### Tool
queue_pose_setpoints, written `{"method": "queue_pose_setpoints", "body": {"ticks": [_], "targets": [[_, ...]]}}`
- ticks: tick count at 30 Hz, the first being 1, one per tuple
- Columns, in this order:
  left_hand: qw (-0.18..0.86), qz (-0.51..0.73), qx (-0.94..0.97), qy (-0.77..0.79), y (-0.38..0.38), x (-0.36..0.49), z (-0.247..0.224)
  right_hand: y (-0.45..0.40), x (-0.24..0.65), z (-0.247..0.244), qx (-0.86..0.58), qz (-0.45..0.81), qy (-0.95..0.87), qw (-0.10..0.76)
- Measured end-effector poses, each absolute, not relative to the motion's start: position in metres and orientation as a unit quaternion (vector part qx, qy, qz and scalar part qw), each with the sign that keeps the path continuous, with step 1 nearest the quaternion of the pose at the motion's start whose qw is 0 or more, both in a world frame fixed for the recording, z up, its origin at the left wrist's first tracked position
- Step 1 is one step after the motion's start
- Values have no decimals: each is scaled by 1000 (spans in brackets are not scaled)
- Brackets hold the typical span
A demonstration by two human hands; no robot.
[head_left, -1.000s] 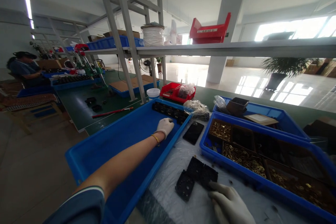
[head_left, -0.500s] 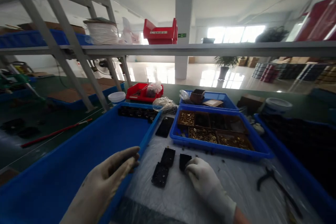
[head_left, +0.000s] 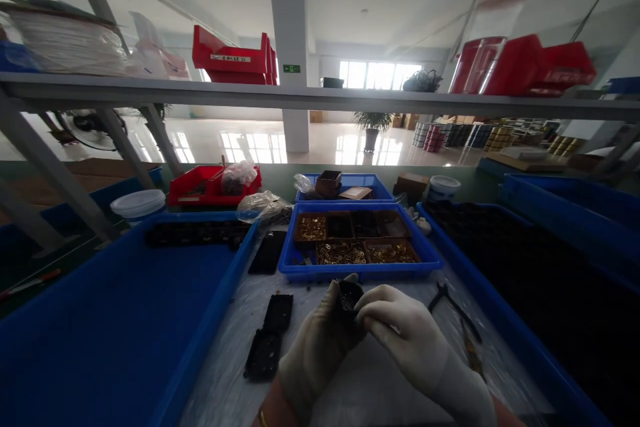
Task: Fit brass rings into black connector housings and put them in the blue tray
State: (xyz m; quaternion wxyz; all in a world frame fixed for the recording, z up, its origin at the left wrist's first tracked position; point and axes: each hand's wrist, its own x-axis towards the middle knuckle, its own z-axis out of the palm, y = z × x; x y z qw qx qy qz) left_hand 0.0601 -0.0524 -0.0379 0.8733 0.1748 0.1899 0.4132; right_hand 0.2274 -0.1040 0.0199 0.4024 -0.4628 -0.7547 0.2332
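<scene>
From my head view, I hold a small black part (head_left: pixel 349 295) up in front of me, just short of the near wall of the blue bin (head_left: pixel 360 273). My left hand (head_left: pixel 320 347), gloved in grey-white, is wrapped round it from the left and beneath, with the thumb along its side. My right hand (head_left: pixel 407 330), gloved too, has thumb and forefinger brought close together at its right edge; I cannot tell whether they pinch it or only press against it.

The part looks dark and squarish, with the face turned toward me hollowed like a shallow cup. A few small pale glints show inside, too small for me to make out. Its lower portion is hidden by my fingers.

To the left, on the clear plastic sheet (head_left: pixel 225 347), lie an upper black piece (head_left: pixel 279 312) and a lower black piece (head_left: pixel 261 355), end to end and touching. Both are flat and squarish; the lower one shows small light spots on its face. A dark slab (head_left: pixel 267 252) lies beyond them, beside the bin, whose compartments hold brass-coloured bits (head_left: pixel 341 253). The pliers (head_left: pixel 445 300) rest to the right of my right hand, near the right tray (head_left: pixel 470 287) full of dark parts.
</scene>
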Motion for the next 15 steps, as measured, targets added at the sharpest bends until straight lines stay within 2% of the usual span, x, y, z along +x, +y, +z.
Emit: {"method": "queue_pose_setpoints", "body": {"ticks": [3,6,8,9,15], "targets": [[893,403,101,175,-31,79,-34,-90,247,19,-467,205,-757,409],[888,402,91,203,-18,89,-35,-48,281,20,-538,106,-731,406],[888,395,102,212,-14,94,-42,-10,307,20,-658,-14,-685,312],[889,394,102,210,-13,95,-48,10,319,20,-682,-35,-673,284],[898,384,90,197,-12,98,-83,115,356,0,-708,-93,-691,112]]}}
